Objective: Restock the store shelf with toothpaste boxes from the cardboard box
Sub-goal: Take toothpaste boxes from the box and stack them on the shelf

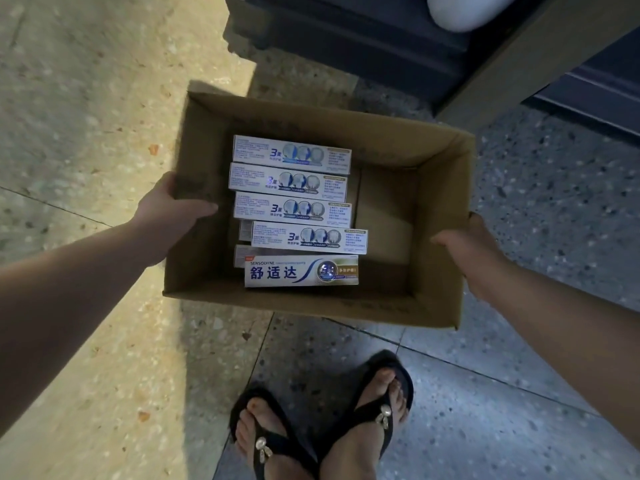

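Left hand [173, 204] and right hand [467, 245] grip opposite walls of the cardboard box [441, 209], apparently lifted, toothpaste boxes [294, 209] inside.

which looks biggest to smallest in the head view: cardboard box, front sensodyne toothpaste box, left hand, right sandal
1. cardboard box
2. right sandal
3. Sensodyne toothpaste box and left hand: they look about alike, so no ranking between them.

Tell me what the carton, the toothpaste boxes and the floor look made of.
The carton: brown cardboard, likely corrugated, matte; plain brown walls, folded creases.
The toothpaste boxes: thin printed paperboard, probably light gloss; crisp edges, colour print.
The floor: likely terrazzo or speckled stone tile, smooth; embedded chips, thin joints.
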`<state>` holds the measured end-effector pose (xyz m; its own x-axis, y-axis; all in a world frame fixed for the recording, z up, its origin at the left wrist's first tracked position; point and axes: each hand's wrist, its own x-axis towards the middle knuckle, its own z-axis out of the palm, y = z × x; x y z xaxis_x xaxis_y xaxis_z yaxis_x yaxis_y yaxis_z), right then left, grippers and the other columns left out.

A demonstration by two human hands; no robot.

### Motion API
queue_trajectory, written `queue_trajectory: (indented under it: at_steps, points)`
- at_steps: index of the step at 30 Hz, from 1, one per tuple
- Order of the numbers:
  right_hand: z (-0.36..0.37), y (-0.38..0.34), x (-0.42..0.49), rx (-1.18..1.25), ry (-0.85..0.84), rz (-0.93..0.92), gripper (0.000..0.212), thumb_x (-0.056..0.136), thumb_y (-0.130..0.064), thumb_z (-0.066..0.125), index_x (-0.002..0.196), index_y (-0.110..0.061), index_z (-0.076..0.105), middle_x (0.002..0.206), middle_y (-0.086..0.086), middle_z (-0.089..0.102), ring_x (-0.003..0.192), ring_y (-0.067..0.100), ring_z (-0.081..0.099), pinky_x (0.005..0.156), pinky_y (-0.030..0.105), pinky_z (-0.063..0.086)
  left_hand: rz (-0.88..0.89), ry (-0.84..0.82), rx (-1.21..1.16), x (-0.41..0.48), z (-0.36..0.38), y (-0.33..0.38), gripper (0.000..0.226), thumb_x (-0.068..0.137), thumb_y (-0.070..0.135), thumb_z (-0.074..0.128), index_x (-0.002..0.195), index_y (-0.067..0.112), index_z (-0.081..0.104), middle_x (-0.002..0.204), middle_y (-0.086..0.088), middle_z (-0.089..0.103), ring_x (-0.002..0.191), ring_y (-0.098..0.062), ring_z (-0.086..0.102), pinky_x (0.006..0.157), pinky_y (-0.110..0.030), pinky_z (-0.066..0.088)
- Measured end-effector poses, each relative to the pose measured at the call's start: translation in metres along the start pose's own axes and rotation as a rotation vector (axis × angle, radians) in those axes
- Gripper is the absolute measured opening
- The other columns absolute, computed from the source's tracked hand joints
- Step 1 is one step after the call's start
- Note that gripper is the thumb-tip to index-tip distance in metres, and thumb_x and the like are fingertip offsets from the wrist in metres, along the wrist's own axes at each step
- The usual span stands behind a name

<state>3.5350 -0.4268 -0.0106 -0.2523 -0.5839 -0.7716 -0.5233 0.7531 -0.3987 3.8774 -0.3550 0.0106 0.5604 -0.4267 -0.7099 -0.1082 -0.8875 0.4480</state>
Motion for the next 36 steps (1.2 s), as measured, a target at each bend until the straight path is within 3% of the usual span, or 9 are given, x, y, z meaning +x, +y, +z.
queue_trajectory:
  at_steps: [4,7,9,11,15,22,28,31,36]
  points:
    - [-0.003,0.000,-0.001,-0.168,-0.027,-0.037,0.071,0.080,-0.021,0.065,0.139,-0.017,0.026,0.138,0.011,0.044,0.121,0.033,0.047,0.093,0.039,0.042,0.109,0.035,0.220,-0.004,-0.002,-0.009,0.072,0.073,0.022,0.070,0.135,0.027,0.033,0.137,-0.008,0.046,0.122,-0.033,0.046,0.099,-0.051,0.043]
    - [-0.003,-0.007,-0.020,-0.446,0.130,-0.328,0.076,0.079,-0.024,0.066,0.142,-0.019,0.023,0.146,0.012,0.031,0.128,0.035,0.040,0.103,0.047,0.039,0.278,0.108,0.460,-0.029,-0.001,-0.012,0.082,0.075,0.024,0.066,0.143,0.027,0.021,0.152,-0.009,0.023,0.138,-0.032,0.027,0.109,-0.053,0.032]
    - [0.006,-0.015,-0.039,-0.564,0.133,-0.614,0.066,0.081,-0.023,0.063,0.138,-0.018,0.031,0.145,0.009,0.033,0.127,0.029,0.040,0.104,0.043,0.038,0.388,0.082,0.476,-0.052,0.005,-0.016,0.068,0.080,0.021,0.061,0.141,0.021,0.030,0.151,-0.007,0.029,0.135,-0.028,0.032,0.109,-0.046,0.032]
    - [0.024,-0.019,-0.052,-0.622,-0.018,-0.723,0.053,0.084,-0.025,0.061,0.132,-0.019,0.041,0.141,0.003,0.038,0.118,0.020,0.046,0.096,0.035,0.042,0.442,-0.032,0.465,-0.071,0.013,-0.021,0.049,0.083,0.021,0.060,0.131,0.019,0.047,0.138,-0.006,0.046,0.122,-0.025,0.047,0.100,-0.040,0.040]
    - [0.063,-0.013,-0.040,-0.757,-0.280,-0.625,0.056,0.082,-0.029,0.064,0.131,-0.019,0.040,0.140,0.002,0.038,0.121,0.021,0.044,0.092,0.035,0.041,0.380,-0.206,0.573,-0.068,0.028,-0.037,0.045,0.080,0.030,0.065,0.123,0.023,0.053,0.129,0.001,0.050,0.112,-0.019,0.052,0.093,-0.038,0.048]
    - [0.087,-0.001,-0.010,-0.750,-0.341,-0.485,0.083,0.075,-0.031,0.072,0.140,-0.011,0.024,0.142,0.011,0.037,0.125,0.026,0.041,0.097,0.034,0.038,0.318,-0.284,0.846,-0.036,0.045,-0.046,0.065,0.070,0.039,0.073,0.126,0.024,0.045,0.131,-0.001,0.045,0.120,-0.021,0.044,0.098,-0.043,0.045]
    - [0.069,0.000,-0.014,-0.664,-0.304,-0.597,0.047,0.078,-0.026,0.070,0.115,-0.016,0.043,0.112,0.004,0.057,0.086,0.013,0.051,0.068,0.028,0.039,0.329,-0.335,0.916,-0.026,0.053,-0.049,0.071,0.070,0.041,0.073,0.132,0.023,0.041,0.136,-0.002,0.043,0.123,-0.023,0.041,0.098,-0.041,0.043]
    - [0.053,-0.001,-0.022,-0.533,-0.305,-0.638,0.036,0.079,-0.024,0.069,0.106,-0.018,0.046,0.105,-0.005,0.059,0.088,0.011,0.058,0.073,0.029,0.051,0.386,-0.332,0.995,-0.024,0.057,-0.046,0.069,0.071,0.042,0.071,0.131,0.026,0.041,0.136,-0.002,0.043,0.121,-0.025,0.041,0.095,-0.041,0.044]
    - [0.022,0.001,-0.034,-0.347,-0.303,-0.603,0.034,0.079,-0.020,0.069,0.103,-0.028,0.046,0.094,-0.023,0.055,0.083,-0.003,0.056,0.065,0.007,0.045,0.501,-0.326,1.160,-0.022,0.067,-0.043,0.066,0.078,0.042,0.063,0.135,0.031,0.034,0.141,-0.002,0.036,0.124,-0.025,0.038,0.095,-0.040,0.042]
